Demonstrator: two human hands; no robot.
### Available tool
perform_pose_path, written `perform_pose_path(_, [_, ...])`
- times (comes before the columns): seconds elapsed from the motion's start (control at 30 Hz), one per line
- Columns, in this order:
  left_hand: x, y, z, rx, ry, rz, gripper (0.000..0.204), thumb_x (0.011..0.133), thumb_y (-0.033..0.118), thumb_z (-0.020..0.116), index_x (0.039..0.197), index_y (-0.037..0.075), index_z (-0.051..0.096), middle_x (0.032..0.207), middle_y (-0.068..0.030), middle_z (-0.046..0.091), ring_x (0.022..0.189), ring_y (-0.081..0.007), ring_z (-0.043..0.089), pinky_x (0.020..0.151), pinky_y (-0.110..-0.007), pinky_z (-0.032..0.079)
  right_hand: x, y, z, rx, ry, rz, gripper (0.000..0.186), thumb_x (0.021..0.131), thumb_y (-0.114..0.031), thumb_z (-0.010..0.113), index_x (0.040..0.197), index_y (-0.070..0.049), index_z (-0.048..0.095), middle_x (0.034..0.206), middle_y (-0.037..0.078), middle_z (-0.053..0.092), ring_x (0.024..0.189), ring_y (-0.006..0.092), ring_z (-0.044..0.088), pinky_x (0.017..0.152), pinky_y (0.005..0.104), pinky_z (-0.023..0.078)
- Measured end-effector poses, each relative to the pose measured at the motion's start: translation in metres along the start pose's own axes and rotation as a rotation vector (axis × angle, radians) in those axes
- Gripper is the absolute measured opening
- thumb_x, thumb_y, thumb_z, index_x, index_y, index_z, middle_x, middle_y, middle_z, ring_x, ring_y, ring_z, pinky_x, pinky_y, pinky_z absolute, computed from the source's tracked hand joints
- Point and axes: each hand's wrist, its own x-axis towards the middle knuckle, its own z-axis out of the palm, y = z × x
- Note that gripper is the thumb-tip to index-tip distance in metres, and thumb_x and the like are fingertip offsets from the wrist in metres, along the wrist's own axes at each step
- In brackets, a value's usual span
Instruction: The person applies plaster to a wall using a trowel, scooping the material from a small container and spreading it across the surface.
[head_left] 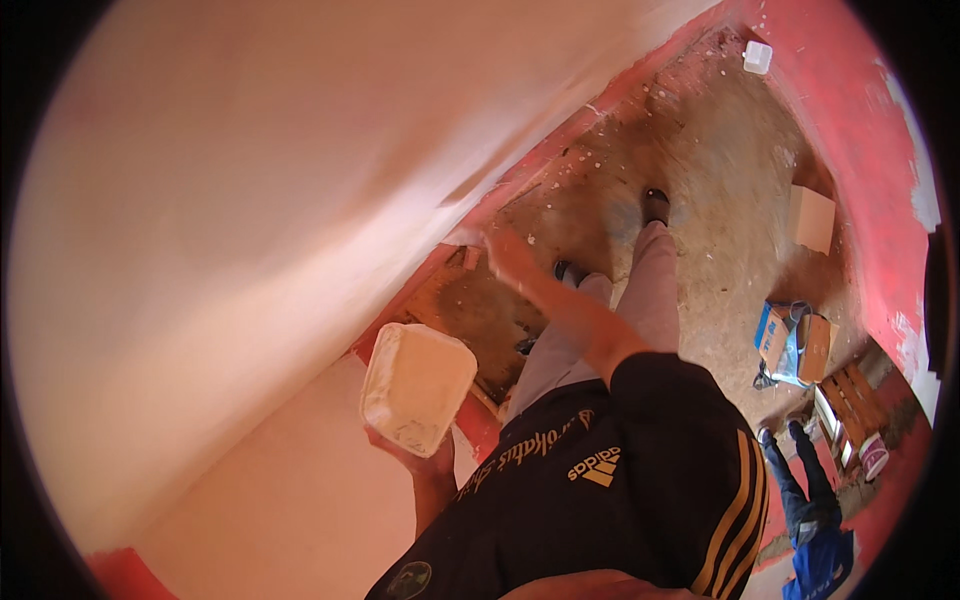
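My left hand (415, 455) holds up a whitish rectangular tub (418, 390) with rounded corners and smears on its side. The fingers reach under its lower end and are partly hidden by it. Up against the foot of the pale wall (300, 200) is my right hand (497, 252), its arm stretched out. That hand is blurred and looks closed around a small pale thing (464, 237) that touches the wall; its kind does not show.
A red band (600, 105) edges the wall above the stained floor (720, 150). Along the red wall at right lie a white container (757, 58), a cardboard box (811, 219) and an opened box (783, 342). Another person in blue (822, 560) stands lower right, near a bucket (874, 457).
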Motion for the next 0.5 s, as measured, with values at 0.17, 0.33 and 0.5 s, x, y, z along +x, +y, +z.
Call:
perform_pose_path(0.17, [-0.003,0.007,-0.041,0.018,-0.095,0.022,0.067,0.101,0.063,0.037,0.143,0.011,0.045,0.132,-0.0042,0.057,0.115,-0.0218,0.059,0.083,-0.039,0.058,-0.059,-0.010,-0.012,-0.148,-0.104,-0.011,0.021,0.094,-0.012,0.055,0.108,-0.002,0.068,0.091,0.022,0.067,0.084,0.0413,0.065,0.075,0.0510,0.052])
perform_pose_path(0.33, [0.003,0.004,-0.048,-0.058,-0.060,0.089,0.068,0.100,0.061,0.041,0.143,0.009,0.046,0.129,-0.0058,0.058,0.111,-0.0221,0.062,0.071,-0.037,0.059,-0.029,0.042,-0.119,-0.032,0.197,-0.049,0.019,0.099,-0.019,0.057,0.105,-0.001,0.064,0.101,0.016,0.069,0.084,0.0302,0.068,0.077,0.0408,0.055])
perform_pose_path(0.5, [-0.001,0.005,-0.011,0.284,-0.162,0.411,0.062,0.101,0.047,0.052,0.142,0.001,0.045,0.125,-0.0098,0.059,0.107,-0.0211,0.063,0.076,-0.034,0.058,-0.010,-0.022,-0.250,0.699,0.230,0.350,0.016,0.103,-0.014,0.055,0.115,-0.004,0.056,0.104,0.010,0.069,0.086,0.0195,0.069,0.077,0.0338,0.057])
